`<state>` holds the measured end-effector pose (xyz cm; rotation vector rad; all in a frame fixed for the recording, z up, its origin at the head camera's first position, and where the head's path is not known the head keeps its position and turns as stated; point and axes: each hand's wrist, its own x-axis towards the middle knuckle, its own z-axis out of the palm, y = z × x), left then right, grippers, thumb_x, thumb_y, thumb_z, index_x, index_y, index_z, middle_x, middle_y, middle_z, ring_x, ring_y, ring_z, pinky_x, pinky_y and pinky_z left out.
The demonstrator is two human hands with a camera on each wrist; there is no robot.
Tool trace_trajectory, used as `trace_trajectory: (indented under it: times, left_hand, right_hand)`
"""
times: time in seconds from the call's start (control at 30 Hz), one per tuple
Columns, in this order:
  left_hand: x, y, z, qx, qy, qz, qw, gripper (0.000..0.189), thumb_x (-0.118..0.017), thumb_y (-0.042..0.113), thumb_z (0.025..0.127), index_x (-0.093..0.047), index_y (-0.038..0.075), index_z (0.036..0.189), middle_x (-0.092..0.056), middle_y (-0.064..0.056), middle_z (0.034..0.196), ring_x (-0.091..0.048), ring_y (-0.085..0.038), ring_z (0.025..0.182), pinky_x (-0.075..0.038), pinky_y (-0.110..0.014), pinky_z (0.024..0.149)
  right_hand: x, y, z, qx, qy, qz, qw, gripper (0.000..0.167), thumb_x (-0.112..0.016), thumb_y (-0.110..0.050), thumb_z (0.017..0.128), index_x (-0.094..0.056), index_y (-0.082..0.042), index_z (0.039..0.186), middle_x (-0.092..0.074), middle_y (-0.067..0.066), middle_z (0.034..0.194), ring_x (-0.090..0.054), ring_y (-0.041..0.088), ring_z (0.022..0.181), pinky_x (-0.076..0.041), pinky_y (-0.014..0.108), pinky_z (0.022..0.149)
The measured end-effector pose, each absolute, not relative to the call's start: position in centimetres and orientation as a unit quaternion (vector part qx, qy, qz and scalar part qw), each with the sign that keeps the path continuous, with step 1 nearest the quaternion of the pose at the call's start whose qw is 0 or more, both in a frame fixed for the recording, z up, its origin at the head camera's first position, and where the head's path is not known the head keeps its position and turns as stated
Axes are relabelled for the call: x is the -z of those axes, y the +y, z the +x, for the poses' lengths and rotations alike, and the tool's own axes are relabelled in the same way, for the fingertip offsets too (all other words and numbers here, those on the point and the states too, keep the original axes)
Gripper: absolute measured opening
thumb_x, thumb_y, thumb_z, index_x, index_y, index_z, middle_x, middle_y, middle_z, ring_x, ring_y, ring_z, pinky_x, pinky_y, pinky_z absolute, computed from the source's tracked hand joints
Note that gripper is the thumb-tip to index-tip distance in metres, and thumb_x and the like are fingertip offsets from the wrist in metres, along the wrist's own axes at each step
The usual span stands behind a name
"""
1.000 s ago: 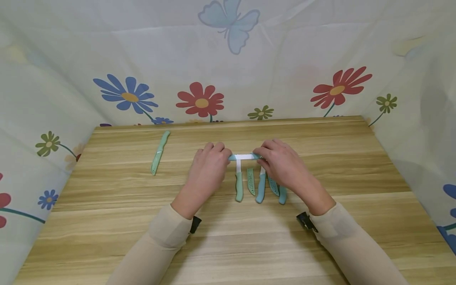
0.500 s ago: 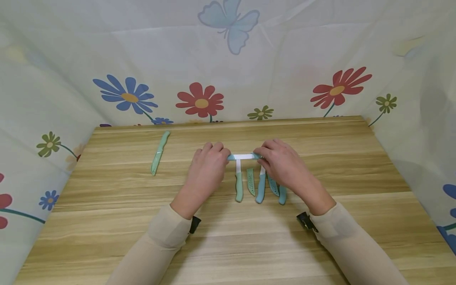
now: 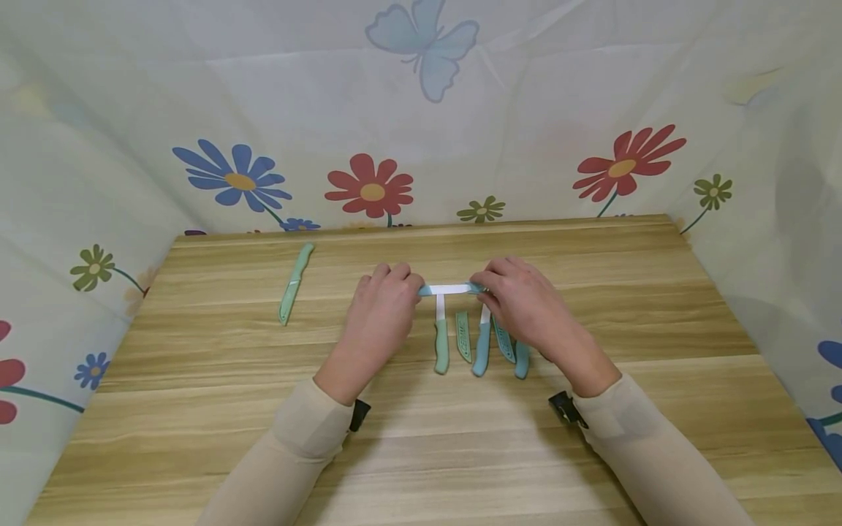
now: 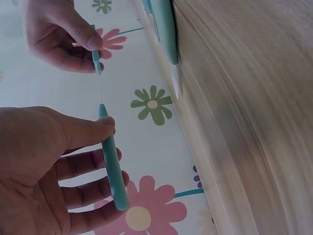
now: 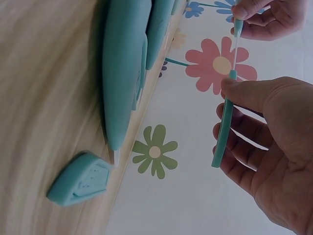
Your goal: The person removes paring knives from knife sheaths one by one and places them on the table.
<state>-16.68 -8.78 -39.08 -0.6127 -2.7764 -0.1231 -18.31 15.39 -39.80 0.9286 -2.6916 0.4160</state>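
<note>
In the head view my left hand (image 3: pixel 384 314) pinches the blue handle of a paring knife (image 3: pixel 449 289), which lies level above the table. Its white blade points right, towards my right hand (image 3: pixel 526 307). There, thumb and fingers grip a blue blade sheath (image 5: pixel 224 132). The blade reaches the sheath's mouth; how deep the tip sits cannot be told. Below the hands lie a green-handled knife (image 3: pixel 441 347), a green sheath (image 3: pixel 463 336), a blue-handled knife (image 3: pixel 482 349) and another blue sheath (image 3: pixel 505 343). One more blue handle (image 3: pixel 522 360) shows, its blade hidden by the right hand.
A green knife (image 3: pixel 296 283) in its green sheath lies apart at the table's back left. The wooden table (image 3: pixel 434 453) ends at a flowered cloth (image 3: pixel 526 168) behind and at both sides. Bare blades on the table point away from the person.
</note>
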Motion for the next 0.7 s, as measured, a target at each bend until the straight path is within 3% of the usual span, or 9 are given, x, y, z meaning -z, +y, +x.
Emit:
trace_trajectory:
  times: [0.47, 0.7]
  left_hand:
    - [39.12, -9.01, -16.83, 0.044, -0.967, -0.204, 0.144, 0.017, -0.079, 0.014, 0.097, -0.078, 0.008, 0.112, -0.069, -0.007, 0.103, -0.062, -0.028, 0.092, -0.057, -0.044, 0.076]
    - [39.05, -9.19, -16.84, 0.049, -0.968, -0.198, 0.147, 0.015, -0.079, 0.013, 0.098, -0.078, 0.006, 0.111, -0.069, -0.008, 0.101, -0.059, -0.028, 0.087, -0.056, -0.042, 0.072]
  right_hand:
    - [39.68, 15.66, -18.44, -0.141, -0.933, 0.308, 0.121, 0.027, -0.079, -0.012, 0.097, -0.077, -0.006, 0.124, -0.071, 0.01, 0.112, -0.061, 0.028, 0.1, -0.055, 0.043, 0.087]
    - [39.67, 15.89, -18.52, -0.137, -0.936, 0.302, 0.115, 0.028, -0.079, -0.011, 0.098, -0.076, -0.005, 0.125, -0.07, 0.01, 0.113, -0.061, 0.029, 0.102, -0.055, 0.044, 0.089]
